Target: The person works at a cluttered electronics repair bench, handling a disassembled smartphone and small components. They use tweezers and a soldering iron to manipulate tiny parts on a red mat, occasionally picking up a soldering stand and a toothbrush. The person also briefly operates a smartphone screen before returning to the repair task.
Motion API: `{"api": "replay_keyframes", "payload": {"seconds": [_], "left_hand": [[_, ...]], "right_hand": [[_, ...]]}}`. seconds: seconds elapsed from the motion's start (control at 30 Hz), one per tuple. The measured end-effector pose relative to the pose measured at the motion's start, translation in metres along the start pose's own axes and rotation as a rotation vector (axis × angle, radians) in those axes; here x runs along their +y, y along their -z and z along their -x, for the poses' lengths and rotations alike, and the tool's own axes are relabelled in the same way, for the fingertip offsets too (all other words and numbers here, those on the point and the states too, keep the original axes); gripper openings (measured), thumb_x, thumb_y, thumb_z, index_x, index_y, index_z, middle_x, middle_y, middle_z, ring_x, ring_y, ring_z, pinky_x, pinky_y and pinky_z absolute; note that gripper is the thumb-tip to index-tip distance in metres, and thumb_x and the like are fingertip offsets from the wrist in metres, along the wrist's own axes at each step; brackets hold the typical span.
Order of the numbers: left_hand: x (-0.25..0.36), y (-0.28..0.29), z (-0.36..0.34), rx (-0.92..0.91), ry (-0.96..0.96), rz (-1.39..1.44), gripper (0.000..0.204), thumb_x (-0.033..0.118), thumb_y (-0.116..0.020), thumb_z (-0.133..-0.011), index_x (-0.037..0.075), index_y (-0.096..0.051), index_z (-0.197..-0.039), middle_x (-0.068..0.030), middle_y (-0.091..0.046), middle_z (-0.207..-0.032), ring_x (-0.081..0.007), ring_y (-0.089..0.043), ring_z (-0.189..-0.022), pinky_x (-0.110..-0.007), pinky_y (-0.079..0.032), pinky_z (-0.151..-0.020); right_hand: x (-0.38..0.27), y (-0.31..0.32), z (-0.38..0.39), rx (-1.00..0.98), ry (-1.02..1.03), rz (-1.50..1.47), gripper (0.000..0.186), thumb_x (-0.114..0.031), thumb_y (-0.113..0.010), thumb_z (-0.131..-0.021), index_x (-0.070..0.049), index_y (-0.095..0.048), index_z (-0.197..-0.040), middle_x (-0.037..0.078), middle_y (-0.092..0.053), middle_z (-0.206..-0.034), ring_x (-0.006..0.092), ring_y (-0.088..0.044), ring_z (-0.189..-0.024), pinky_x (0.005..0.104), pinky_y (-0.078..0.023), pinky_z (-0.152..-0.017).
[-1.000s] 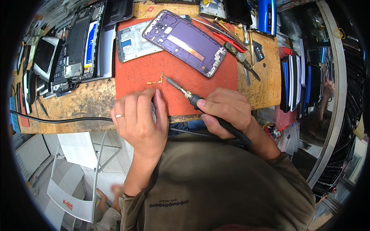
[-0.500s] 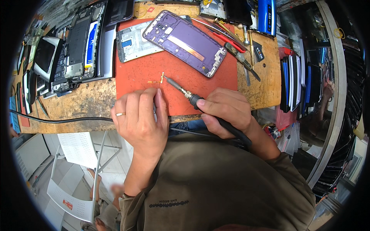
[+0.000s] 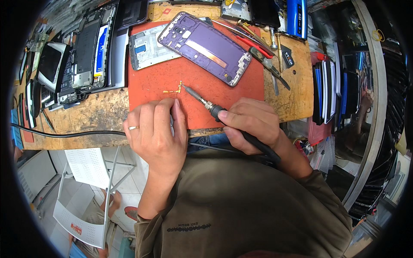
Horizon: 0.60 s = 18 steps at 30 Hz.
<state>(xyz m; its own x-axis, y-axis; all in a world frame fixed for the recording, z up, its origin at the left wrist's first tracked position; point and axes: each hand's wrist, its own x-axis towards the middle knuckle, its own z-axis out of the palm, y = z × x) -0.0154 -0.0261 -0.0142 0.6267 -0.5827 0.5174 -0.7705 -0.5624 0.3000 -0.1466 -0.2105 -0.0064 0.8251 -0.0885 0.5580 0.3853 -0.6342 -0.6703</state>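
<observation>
My right hand [image 3: 254, 124] is closed round the black handle of a soldering iron [image 3: 206, 104]. The iron slants up and left, its tip touching or just beside a small gold flex cable [image 3: 179, 88]. That thin L-shaped strip lies on the red mat [image 3: 148, 81]. Close below the strip, my left hand [image 3: 157, 124] rests at the mat's near edge, fingers bent together and thumb pressed in. A sliver of something greyish shows between thumb and fingers; its kind is hidden. Beyond the strip, a purple phone frame [image 3: 206, 47] lies partly over a silver metal plate [image 3: 150, 47].
Pliers with red handles [image 3: 256, 46], tweezers [image 3: 269, 64] and screwdrivers [image 3: 280, 53] lie at the right. Opened phones and a tablet [image 3: 88, 47] are stacked at the left. A black cable [image 3: 73, 135] runs along the table's front edge. A white chair [image 3: 86, 167] stands below left, with a person behind it.
My hands, the soldering iron and the flex cable hold almost the same places. Behind the chair, the other person's legs and arm have shifted.
</observation>
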Motion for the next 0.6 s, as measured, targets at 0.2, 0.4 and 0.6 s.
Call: {"api": "replay_keyframes", "payload": {"seconds": [0.2, 0.4, 0.6], "left_hand": [[0.0004, 0.0003, 0.0, 0.002, 0.001, 0.0, 0.019, 0.01, -0.086, -0.086, 0.012, -0.075, -0.102, -0.0023, -0.069, -0.092, -0.024, -0.063, -0.088, -0.04, -0.045, -0.082], [-0.0004, -0.0011, 0.0003, 0.02, -0.005, 0.003, 0.018, 0.01, -0.086, -0.087, 0.012, -0.075, -0.102, -0.0023, -0.068, -0.092, -0.0236, -0.062, -0.087, -0.039, -0.045, -0.081], [-0.0006, -0.001, 0.0003, 0.011, -0.002, 0.0, 0.017, 0.011, -0.086, -0.088, 0.012, -0.075, -0.102, -0.0021, -0.068, -0.091, -0.0235, -0.062, -0.087, -0.039, -0.045, -0.08]], "right_hand": [[-0.0003, 0.0007, -0.0002, -0.015, -0.008, 0.002, 0.031, 0.007, -0.074, -0.084, 0.007, -0.07, -0.115, 0.016, -0.07, -0.08, 0.0313, -0.071, -0.066, 0.0403, -0.058, -0.062], [-0.0009, -0.001, 0.0004, 0.011, -0.009, 0.006, 0.028, 0.007, -0.074, -0.085, 0.008, -0.071, -0.113, 0.016, -0.07, -0.08, 0.031, -0.071, -0.066, 0.0398, -0.058, -0.062], [-0.001, -0.0006, -0.0002, 0.005, -0.012, 0.002, 0.028, 0.006, -0.074, -0.085, 0.008, -0.071, -0.113, 0.016, -0.07, -0.079, 0.031, -0.071, -0.067, 0.0397, -0.058, -0.062]]}}
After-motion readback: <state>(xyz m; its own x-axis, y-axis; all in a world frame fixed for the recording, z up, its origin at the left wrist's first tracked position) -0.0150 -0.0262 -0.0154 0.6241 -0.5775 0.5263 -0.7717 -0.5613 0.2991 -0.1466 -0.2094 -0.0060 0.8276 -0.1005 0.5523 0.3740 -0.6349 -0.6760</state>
